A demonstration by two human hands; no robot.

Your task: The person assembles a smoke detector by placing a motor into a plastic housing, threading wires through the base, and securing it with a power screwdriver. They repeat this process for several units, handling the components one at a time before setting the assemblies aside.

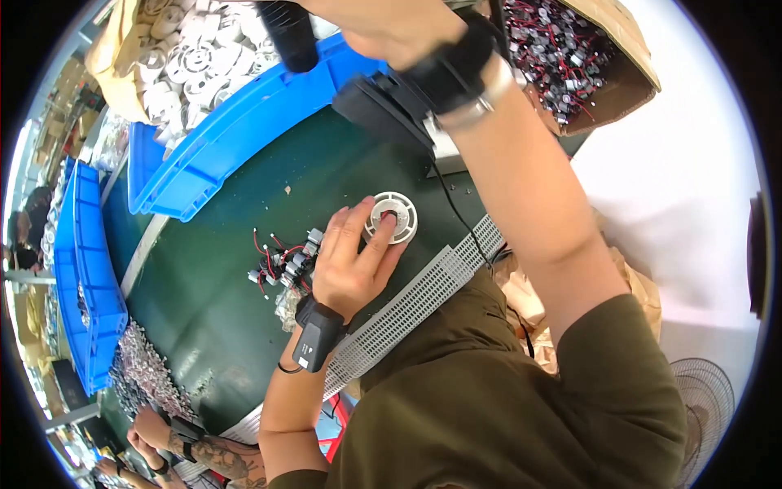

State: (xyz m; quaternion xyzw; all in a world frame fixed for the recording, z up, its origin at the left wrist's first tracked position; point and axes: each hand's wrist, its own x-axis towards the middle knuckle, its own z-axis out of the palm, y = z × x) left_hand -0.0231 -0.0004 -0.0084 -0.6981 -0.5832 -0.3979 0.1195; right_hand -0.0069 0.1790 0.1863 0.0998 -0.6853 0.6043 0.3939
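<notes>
My left hand [352, 265] is on the green work surface, its fingers closed around a white round plastic housing [410, 218]. One fingertip presses into the middle of the housing, where something dark red partly shows. Just left of that hand lies a pile of small motors with red and black wires [285, 265]. My right hand [395, 26] is raised at the top edge, its fingers cut off by the frame. Close to it, a black ribbed cylinder [289, 39] hangs down; whether the hand grips it cannot be seen.
A blue bin [265, 110] full of white plastic parts [195, 61] stands at the back. Wired motors fill a cardboard box [619, 102] at far right. Another blue bin [85, 269] and a heap of small parts [151, 367] lie left, near a co-worker's hand [153, 425]. A grey perforated strip [407, 306] edges the surface.
</notes>
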